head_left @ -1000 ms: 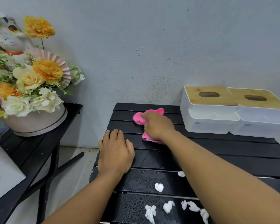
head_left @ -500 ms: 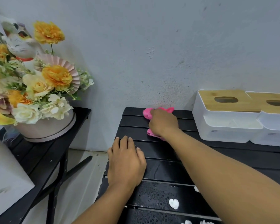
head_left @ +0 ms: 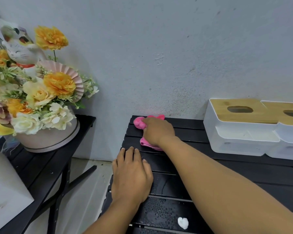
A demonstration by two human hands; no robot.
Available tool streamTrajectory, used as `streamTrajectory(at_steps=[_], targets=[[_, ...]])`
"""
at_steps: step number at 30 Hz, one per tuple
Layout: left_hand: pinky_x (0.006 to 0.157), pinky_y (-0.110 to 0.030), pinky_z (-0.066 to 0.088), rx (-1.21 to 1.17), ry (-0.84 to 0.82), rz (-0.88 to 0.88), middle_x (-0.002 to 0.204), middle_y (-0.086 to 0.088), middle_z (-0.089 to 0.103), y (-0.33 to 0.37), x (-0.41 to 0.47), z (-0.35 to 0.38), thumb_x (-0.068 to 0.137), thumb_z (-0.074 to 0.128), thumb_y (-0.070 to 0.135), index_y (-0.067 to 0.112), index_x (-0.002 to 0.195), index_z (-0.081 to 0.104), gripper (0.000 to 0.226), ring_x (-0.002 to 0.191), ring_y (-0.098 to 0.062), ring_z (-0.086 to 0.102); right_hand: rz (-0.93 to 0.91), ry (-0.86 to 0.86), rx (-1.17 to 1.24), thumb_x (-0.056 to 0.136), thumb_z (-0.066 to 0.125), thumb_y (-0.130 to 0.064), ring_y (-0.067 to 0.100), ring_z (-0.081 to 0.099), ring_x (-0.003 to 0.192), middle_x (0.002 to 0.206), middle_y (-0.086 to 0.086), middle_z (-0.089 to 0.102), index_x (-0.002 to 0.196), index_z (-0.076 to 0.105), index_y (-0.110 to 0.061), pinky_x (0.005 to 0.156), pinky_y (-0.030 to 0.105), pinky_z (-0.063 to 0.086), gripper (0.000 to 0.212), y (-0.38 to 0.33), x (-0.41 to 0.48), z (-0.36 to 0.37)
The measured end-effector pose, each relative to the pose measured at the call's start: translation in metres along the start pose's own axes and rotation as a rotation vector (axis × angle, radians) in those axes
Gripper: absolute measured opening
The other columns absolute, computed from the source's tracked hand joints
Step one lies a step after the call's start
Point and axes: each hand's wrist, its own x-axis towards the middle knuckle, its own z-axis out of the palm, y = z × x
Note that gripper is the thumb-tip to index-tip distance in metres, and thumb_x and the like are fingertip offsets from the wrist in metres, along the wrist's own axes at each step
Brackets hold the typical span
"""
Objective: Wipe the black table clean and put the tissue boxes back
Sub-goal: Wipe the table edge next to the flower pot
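Note:
A black slatted table stands against the grey wall, wet with droplets near its front. My right hand grips a bunched pink cloth at the table's far left corner, close to the wall. My left hand rests flat on the table's left edge, fingers straight. Two white tissue boxes with wooden lids, one and another, sit side by side at the back right of the table. A white paper scrap lies on the wet slats near the front.
A second black table on the left holds a pink flower pot with orange and cream flowers and a cat figurine. A white box corner sits at the lower left. Floor shows in the gap between the tables.
My right hand has pushed the pink cloth away from me, up to the back edge by the wall. The view has shifted, so most paper scraps dropped out of sight at the bottom.

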Motion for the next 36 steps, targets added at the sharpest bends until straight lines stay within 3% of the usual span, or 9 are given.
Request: streamTrajectory(at_steps=[4, 8, 10, 17, 20, 23, 28, 34, 36], targets=[[0.108, -0.046, 0.037, -0.007, 0.008, -0.002, 0.138, -0.005, 0.054, 0.000, 0.000, 0.000, 0.094, 0.028, 0.036, 0.010, 0.131, 0.058, 0.054, 0.137, -0.029, 0.039, 0.148, 0.058, 0.040, 0.085, 0.048, -0.016, 0.035, 0.052, 0.114, 0.121, 0.001, 0.056, 0.109, 0.060, -0.036, 0.075, 0.037, 0.043, 0.033, 0.029, -0.024, -0.014], [0.107, -0.046, 0.038, -0.026, 0.020, -0.006, 0.134, -0.005, 0.056, 0.000, -0.002, -0.002, 0.094, 0.031, 0.034, 0.010, 0.127, 0.060, 0.051, 0.135, -0.030, 0.041, 0.198, 0.084, 0.059, 0.067, 0.054, -0.015, 0.035, 0.044, 0.102, 0.096, -0.001, 0.053, 0.076, 0.044, -0.033, 0.063, 0.040, 0.047, 0.022, 0.047, -0.049, -0.022], [0.106, -0.046, 0.039, -0.028, 0.023, -0.006, 0.134, -0.005, 0.057, 0.001, -0.002, -0.003, 0.094, 0.031, 0.034, 0.010, 0.127, 0.060, 0.051, 0.134, -0.031, 0.042, 0.200, 0.080, 0.048, 0.063, 0.055, -0.016, 0.034, 0.042, 0.099, 0.093, -0.002, 0.051, 0.078, 0.042, -0.031, 0.061, 0.039, 0.048, 0.025, 0.050, -0.060, -0.023], [0.098, -0.047, 0.043, -0.046, 0.057, -0.001, 0.122, -0.007, 0.062, 0.001, -0.001, -0.002, 0.092, 0.032, 0.032, 0.008, 0.117, 0.066, 0.048, 0.125, -0.031, 0.049, 0.222, 0.100, 0.027, 0.071, 0.045, -0.009, 0.035, 0.043, 0.105, 0.107, 0.003, 0.054, 0.087, 0.046, -0.020, 0.078, 0.052, 0.054, 0.019, 0.046, -0.095, -0.025], [0.101, -0.047, 0.041, -0.050, 0.029, -0.005, 0.128, -0.007, 0.060, 0.002, -0.002, -0.003, 0.093, 0.031, 0.032, 0.008, 0.122, 0.064, 0.049, 0.129, -0.031, 0.046, 0.222, 0.122, 0.035, 0.073, 0.045, -0.007, 0.033, 0.046, 0.096, 0.105, 0.000, 0.055, 0.090, 0.049, -0.020, 0.073, 0.046, 0.053, 0.022, 0.050, -0.104, -0.020], [0.106, -0.046, 0.038, -0.051, 0.030, -0.005, 0.133, -0.007, 0.056, 0.001, -0.001, -0.002, 0.094, 0.030, 0.033, 0.008, 0.126, 0.061, 0.051, 0.134, -0.031, 0.041, 0.219, 0.163, 0.007, 0.085, 0.043, -0.010, 0.021, 0.043, 0.088, 0.113, -0.005, 0.057, 0.097, 0.057, -0.024, 0.069, 0.035, 0.040, 0.024, 0.056, -0.106, -0.011], [0.104, -0.045, 0.039, -0.087, 0.051, -0.050, 0.122, -0.003, 0.056, -0.002, -0.001, -0.006, 0.094, 0.033, 0.035, 0.010, 0.110, 0.063, 0.041, 0.127, -0.029, 0.040, 0.219, 0.205, -0.023, 0.089, 0.039, -0.014, 0.022, 0.051, 0.096, 0.116, -0.006, 0.058, 0.100, 0.058, -0.025, 0.071, 0.034, 0.038, 0.025, 0.061, -0.104, -0.003], [0.112, -0.045, 0.031, -0.083, -0.067, -0.104, 0.147, 0.000, 0.040, -0.015, -0.008, -0.019, 0.099, 0.030, 0.040, 0.017, 0.136, 0.048, 0.046, 0.132, -0.021, 0.039, 0.229, 0.183, -0.037, 0.092, 0.040, -0.014, 0.023, 0.053, 0.110, 0.128, -0.006, 0.055, 0.115, 0.060, -0.026, 0.077, 0.035, 0.040, 0.033, 0.057, -0.106, -0.006], [0.110, -0.042, 0.035, -0.093, -0.078, -0.090, 0.153, 0.001, 0.035, -0.024, -0.012, -0.022, 0.101, 0.027, 0.044, 0.017, 0.141, 0.043, 0.052, 0.133, -0.021, 0.041, 0.234, 0.178, -0.022, 0.088, 0.041, -0.013, 0.023, 0.052, 0.097, 0.120, -0.007, 0.057, 0.100, 0.058, -0.028, 0.073, 0.034, 0.040, 0.026, 0.057, -0.105, -0.006]])
